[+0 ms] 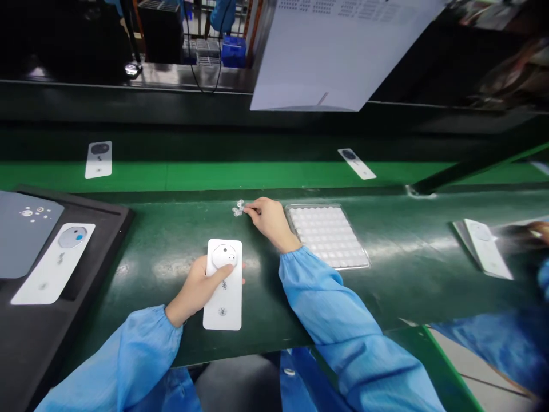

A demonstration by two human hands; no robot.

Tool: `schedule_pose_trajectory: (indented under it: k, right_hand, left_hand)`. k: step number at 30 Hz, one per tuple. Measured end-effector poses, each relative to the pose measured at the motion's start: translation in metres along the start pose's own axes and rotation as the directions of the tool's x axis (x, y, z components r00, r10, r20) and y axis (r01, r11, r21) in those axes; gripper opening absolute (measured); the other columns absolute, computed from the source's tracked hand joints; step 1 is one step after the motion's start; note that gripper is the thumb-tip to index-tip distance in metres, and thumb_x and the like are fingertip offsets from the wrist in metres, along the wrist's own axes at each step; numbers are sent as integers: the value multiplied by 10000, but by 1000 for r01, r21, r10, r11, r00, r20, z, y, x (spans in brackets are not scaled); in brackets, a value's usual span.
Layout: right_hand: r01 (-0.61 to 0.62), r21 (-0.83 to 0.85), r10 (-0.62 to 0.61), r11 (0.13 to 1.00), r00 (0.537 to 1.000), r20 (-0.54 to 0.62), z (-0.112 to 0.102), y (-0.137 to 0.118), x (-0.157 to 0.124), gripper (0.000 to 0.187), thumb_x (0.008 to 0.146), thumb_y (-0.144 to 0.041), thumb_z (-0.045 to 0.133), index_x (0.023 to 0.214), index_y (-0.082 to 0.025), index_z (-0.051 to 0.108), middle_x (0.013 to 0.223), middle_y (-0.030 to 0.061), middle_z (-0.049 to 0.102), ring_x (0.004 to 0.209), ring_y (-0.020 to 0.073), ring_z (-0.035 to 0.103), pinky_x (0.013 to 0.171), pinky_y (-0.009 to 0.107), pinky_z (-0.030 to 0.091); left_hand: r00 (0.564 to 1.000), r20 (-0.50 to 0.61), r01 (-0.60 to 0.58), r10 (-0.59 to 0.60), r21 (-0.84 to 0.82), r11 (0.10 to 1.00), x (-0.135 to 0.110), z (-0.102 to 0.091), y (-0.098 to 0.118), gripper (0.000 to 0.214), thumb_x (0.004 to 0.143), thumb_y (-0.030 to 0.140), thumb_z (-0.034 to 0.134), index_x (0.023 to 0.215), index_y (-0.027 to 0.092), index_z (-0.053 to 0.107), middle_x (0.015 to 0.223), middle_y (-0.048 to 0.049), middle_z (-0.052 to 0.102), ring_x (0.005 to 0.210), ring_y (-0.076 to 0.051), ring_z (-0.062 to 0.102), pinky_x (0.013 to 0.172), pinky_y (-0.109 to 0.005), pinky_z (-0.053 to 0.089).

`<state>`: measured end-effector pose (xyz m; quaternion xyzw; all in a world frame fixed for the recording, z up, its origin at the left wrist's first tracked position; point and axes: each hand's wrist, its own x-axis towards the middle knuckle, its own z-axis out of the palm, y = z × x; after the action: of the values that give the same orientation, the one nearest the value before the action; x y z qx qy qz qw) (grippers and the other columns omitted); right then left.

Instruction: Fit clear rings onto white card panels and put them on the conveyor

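A white phone back cover [222, 294] with a round camera ring at its top is held in my left hand [201, 286]. The thumb presses on its face just below the ring, and fingertips show at the far edge. Farther forward, my right hand [270, 220] is closed in a pinch beside a small cluster of clear round pieces [238, 208] on the green bench. Whatever lies between those fingertips is too small to make out. Close to my right wrist is a clear plastic tray [362, 257] with rows of white round pieces in it.
At the left, a black tray [103, 240] bears a white cover [55, 266] and a grey panel [26, 234]. Two covers [98, 160] [357, 163] lie on the green belt [223, 175] beyond. Another person's hand [539, 230] is near stacked covers [489, 249]. A white board [326, 63] hangs above.
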<state>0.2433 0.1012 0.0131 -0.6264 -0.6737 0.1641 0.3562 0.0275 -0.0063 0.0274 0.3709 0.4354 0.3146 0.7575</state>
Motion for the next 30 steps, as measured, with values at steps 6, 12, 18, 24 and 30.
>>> schedule_pose_trajectory:
  k: [6, 12, 18, 24, 30]
  right_hand:
    - [-115, 57, 113, 992, 993, 47, -10, 6, 4, 439, 886, -569, 682, 695, -175, 705, 736, 121, 746, 656, 218, 661, 632, 334, 484]
    - [-191, 175, 164, 966, 974, 156, -23, -9, -25, 506, 915, -632, 577, 797, -159, 714, 681, 80, 712, 571, 180, 636, 537, 291, 499]
    - [-317, 247, 287, 915, 946, 152, -13, -11, -53, 328, 769, -500, 790, 723, -181, 727, 645, 68, 699, 585, 190, 632, 555, 296, 499]
    - [-469, 488, 318, 736, 876, 362, -19, -26, -66, 526, 745, -675, 757, 776, -150, 732, 685, 43, 683, 496, 115, 539, 439, 253, 464]
    - [-569, 577, 236, 586, 801, 549, -24, -62, -89, 445, 755, -583, 830, 717, -149, 736, 509, -25, 572, 450, 87, 483, 450, 227, 431]
  left_hand:
    - [996, -46, -75, 75, -14, 997, 1, -2, -1, 676, 825, 438, 783, 1386, 165, 524, 1155, -153, 755, 799, -267, 779, 666, -354, 632]
    - [849, -254, -369, 464, 343, 864, 0, -8, -3, 903, 842, 283, 756, 1619, 263, 296, 1544, -119, 522, 1333, -284, 593, 1078, -360, 511]
    - [860, -159, -357, 484, 491, 795, 1, -11, 0, 301, 923, 271, 637, 1186, 215, 771, 1223, -57, 756, 1085, -251, 720, 1015, -321, 525]
    - [849, -176, -350, 498, 519, 780, 3, -11, -1, 222, 892, 283, 707, 1078, 245, 823, 1132, -50, 791, 1071, -269, 727, 1028, -358, 523]
    - [824, -132, -421, 551, 508, 752, 0, -8, -5, 265, 795, 340, 846, 1049, 265, 837, 1115, -60, 797, 1050, -284, 737, 1009, -371, 549]
